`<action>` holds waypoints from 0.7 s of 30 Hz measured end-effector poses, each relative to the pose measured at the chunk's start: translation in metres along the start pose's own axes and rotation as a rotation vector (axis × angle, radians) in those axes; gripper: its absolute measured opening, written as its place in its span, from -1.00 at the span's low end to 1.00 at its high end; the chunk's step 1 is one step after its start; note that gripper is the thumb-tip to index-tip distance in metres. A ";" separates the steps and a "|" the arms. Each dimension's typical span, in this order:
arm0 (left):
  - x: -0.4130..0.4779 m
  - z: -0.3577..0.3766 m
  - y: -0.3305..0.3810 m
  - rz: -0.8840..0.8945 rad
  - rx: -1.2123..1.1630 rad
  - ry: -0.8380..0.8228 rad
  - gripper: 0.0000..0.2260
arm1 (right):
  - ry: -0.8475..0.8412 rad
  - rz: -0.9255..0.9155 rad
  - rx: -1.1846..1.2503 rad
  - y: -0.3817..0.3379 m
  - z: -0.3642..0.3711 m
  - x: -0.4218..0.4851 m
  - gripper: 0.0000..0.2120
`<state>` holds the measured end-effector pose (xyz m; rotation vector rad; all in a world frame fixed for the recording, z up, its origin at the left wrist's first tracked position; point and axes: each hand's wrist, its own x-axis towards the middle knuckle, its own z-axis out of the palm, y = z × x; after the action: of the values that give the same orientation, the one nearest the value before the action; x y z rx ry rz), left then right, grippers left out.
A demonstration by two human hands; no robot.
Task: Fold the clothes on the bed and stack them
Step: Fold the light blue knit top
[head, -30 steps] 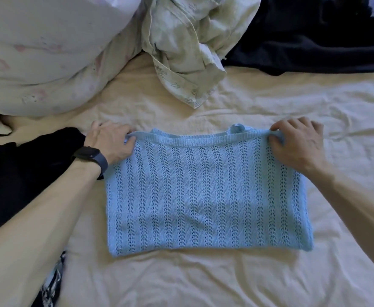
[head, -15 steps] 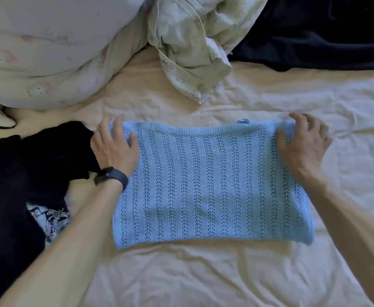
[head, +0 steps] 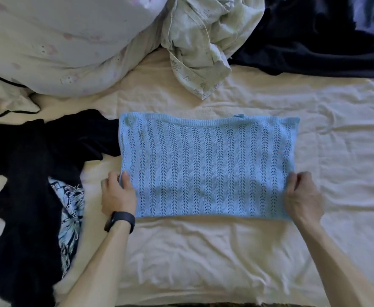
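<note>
- Gripping from both sides in the head view, my left hand (head: 117, 196) pinches the left edge of the folded blue knit sweater (head: 208, 167) near its lower corner, thumb on top and fingers curled at the edge.
- My right hand (head: 301, 196) grasps the right edge near the opposite lower corner, with the fingers bent around the knit.
- Both forearms reach forward from the bottom of the frame, angled slightly inward, and a dark watch (head: 119, 220) sits on my left wrist.
- The sweater lies flat on the cream bed sheet (head: 203, 262) in the middle of the view, folded into a rectangle.
- Its long axis runs left to right across the bed, the ribbed band is along the far edge, and the knitted stripes run from far to near.
- A black garment (head: 26, 173) lies crumpled just left of the sweater, touching its upper left corner, and over a blue-and-white patterned cloth (head: 71, 207).
- A pale crumpled garment (head: 199, 41) with small cross-shaped prints sits beyond the sweater, between a pale pillow (head: 60, 41) and a dark navy garment (head: 303, 41).
- The print on the patterned cloth is too blurred to read.
</note>
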<state>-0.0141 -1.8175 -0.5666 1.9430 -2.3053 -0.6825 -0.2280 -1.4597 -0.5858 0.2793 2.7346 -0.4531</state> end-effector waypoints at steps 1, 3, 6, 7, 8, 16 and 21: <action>0.007 -0.003 -0.003 0.023 0.010 0.004 -0.70 | 0.017 -0.025 0.001 0.001 -0.001 0.005 -0.73; 0.021 -0.005 -0.009 0.004 -0.003 0.008 -0.71 | 0.033 -0.032 0.021 0.006 -0.005 0.018 -0.74; 0.030 -0.004 -0.019 -0.020 0.001 -0.141 -0.68 | -0.064 -0.051 0.061 0.015 -0.009 0.028 -0.71; 0.029 -0.002 -0.022 -0.027 -0.006 -0.199 -0.64 | -0.110 -0.058 0.070 0.016 -0.010 0.027 -0.67; 0.026 -0.001 -0.024 -0.048 -0.017 -0.228 -0.60 | -0.136 -0.045 0.080 0.018 -0.011 0.022 -0.62; -0.030 -0.001 -0.053 -0.353 -0.207 -0.333 -0.58 | -0.402 0.396 0.551 0.044 -0.001 -0.040 -0.53; -0.028 -0.012 -0.065 -0.526 -0.719 -0.333 -0.84 | -0.229 0.288 0.686 0.057 -0.007 -0.051 -0.69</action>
<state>0.0560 -1.8021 -0.5723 2.1237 -1.3024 -1.6947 -0.1697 -1.4115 -0.5765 0.7265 2.1838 -1.2380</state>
